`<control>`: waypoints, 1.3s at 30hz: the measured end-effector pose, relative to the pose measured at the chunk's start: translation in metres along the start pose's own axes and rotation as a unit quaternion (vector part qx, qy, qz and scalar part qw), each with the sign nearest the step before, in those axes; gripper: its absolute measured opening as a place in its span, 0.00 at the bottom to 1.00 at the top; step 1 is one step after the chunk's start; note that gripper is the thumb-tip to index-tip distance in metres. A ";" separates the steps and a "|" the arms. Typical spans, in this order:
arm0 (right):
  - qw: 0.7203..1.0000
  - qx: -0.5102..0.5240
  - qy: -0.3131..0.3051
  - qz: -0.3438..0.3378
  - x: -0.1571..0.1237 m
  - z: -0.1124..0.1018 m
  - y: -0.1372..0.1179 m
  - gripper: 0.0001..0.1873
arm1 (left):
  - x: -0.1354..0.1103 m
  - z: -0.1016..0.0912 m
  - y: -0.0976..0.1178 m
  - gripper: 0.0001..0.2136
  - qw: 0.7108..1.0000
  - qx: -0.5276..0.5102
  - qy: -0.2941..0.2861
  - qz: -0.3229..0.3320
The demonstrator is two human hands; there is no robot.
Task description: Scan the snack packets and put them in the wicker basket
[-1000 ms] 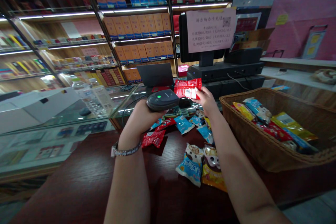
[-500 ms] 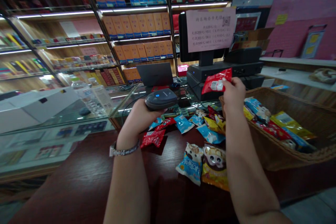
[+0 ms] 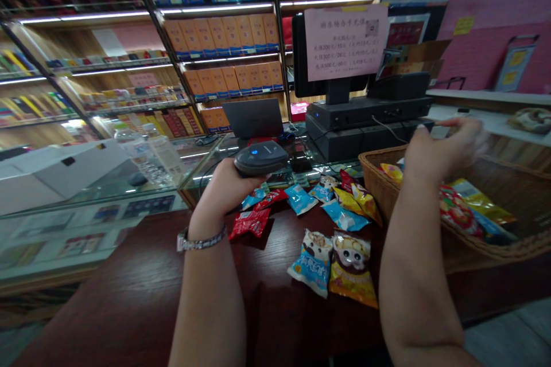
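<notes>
Two hands work above a dark wood counter [image 3: 107, 298]. The left hand [image 3: 217, 186] is closed firmly round a barcode scanner [image 3: 261, 158], fingers curled under its body, with a small blue light showing on top. A metal watch [image 3: 201, 239] sits on that wrist, just below the grip.

The right hand [image 3: 443, 149] is open, blurred and holding nothing I can make out, its fingers [image 3: 469, 132] stretched out to the right. It hangs over the near side of a wicker basket [image 3: 373, 167], which is well to the right of the scanner, and I can't tell whether it touches the rim.

Roughly ten snack packets [image 3: 300, 199] in blue, red and yellow lie scattered on the counter, just below and to the right of the left hand's grip, between the two hands. More packets [image 3: 458, 212] lie inside the basket, under and to the right of the open hand.

Beyond the grip stands a glass case [image 3: 206, 183] with a laptop [image 3: 253, 117] on it. To the left of the grip are water bottles [image 3: 146, 155]. Further right, a till [image 3: 340, 117] carries a paper sign [image 3: 344, 43], in front of shelves [image 3: 219, 34] of boxed goods.
</notes>
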State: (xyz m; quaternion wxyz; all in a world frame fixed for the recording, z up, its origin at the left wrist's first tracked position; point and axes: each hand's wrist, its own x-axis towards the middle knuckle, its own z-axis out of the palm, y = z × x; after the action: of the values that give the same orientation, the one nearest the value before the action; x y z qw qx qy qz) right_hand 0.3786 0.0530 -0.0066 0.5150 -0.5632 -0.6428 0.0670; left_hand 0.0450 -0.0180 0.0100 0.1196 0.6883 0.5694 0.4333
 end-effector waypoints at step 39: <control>0.837 -0.145 -0.523 -0.068 -0.030 0.166 -0.033 0.16 | -0.002 -0.010 -0.004 0.09 1.000 -0.016 -0.003 -0.014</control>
State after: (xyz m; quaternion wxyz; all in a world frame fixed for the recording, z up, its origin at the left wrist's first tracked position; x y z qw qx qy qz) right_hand 0.2294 0.0997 -0.0782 0.0180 -0.4672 -0.8554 0.2228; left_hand 0.0354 -0.0220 0.0123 0.1385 0.6795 0.5713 0.4391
